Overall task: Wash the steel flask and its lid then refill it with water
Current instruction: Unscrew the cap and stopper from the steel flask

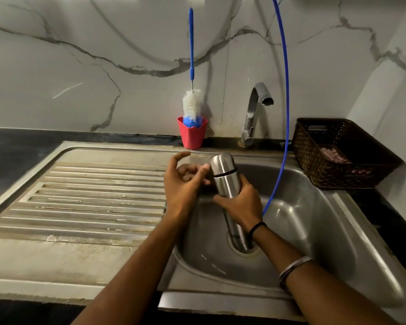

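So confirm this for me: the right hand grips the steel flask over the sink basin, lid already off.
Not quite. The head view shows the lid on the steel flask. The rest holds: the right hand grips it over the sink basin.

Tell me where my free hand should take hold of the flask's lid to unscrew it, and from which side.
Take the lid around its straight band just above the dark seam, not the domed top, which would slip. Come from the left, where your left hand is open beside it. The right hand grips the steel flask mid-body over the sink, tilted away from you, so a wrap-around grip suits twisting.
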A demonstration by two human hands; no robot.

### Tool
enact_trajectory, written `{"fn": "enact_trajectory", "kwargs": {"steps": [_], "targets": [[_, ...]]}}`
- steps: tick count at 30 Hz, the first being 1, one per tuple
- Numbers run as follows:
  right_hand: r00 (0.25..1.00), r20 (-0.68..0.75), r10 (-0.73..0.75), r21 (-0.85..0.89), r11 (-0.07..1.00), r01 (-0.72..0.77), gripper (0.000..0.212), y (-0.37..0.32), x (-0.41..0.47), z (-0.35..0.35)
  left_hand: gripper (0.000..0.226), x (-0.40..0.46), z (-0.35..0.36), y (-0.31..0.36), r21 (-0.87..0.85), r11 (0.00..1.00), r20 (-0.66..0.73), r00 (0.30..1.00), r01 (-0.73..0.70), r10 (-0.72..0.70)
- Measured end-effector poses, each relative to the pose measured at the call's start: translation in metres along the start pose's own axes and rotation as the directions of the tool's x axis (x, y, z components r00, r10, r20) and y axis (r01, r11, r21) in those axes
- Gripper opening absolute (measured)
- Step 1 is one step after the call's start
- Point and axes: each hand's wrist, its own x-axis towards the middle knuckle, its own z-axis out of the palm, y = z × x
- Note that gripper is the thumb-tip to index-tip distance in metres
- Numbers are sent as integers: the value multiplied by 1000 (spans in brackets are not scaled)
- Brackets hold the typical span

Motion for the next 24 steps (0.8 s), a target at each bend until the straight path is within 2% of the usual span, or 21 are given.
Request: {"fn": "enact_trajectory", "kwargs": {"steps": [1, 3, 6, 9, 14, 19, 21, 24], "targets": [[1000, 21, -15, -15, 1000, 15, 78, 2, 0, 0, 67, 2, -1, -1, 86, 995, 59, 997, -52, 47], [992, 106, -63, -57, 996, 69, 75, 4, -2, 0, 88, 5, -1, -9, 210, 975, 158, 987, -75, 42], [963, 234, -136, -21, 989, 145, 72, 4, -5, 5, 100, 3, 2, -16, 183, 983, 127, 990, 35, -59], [937, 298, -182, -34, 979, 201, 84, 2, -11, 13, 79, -2, 5, -16, 111, 991, 79, 993, 80, -89], [954, 229, -191, 3, 981, 195, 70, 2, -4, 10, 47, 9, 1, -15, -149, 955, 179, 956, 258, -231], [982, 145, -118, -13, 993, 121, 66, 8, 2, 3, 51, 10, -3, -18, -104, 964, 192, 956, 244, -221], [974, 173, -149, -11, 988, 153, 61, 9, 0, 2, 58, 9, -2, -21, -107, 957, 219, 945, 270, -242], [943, 258, -209, -40, 973, 227, 61, 5, -7, 5, 65, 5, 2, -24, -102, 960, 145, 959, 261, -245]]}}
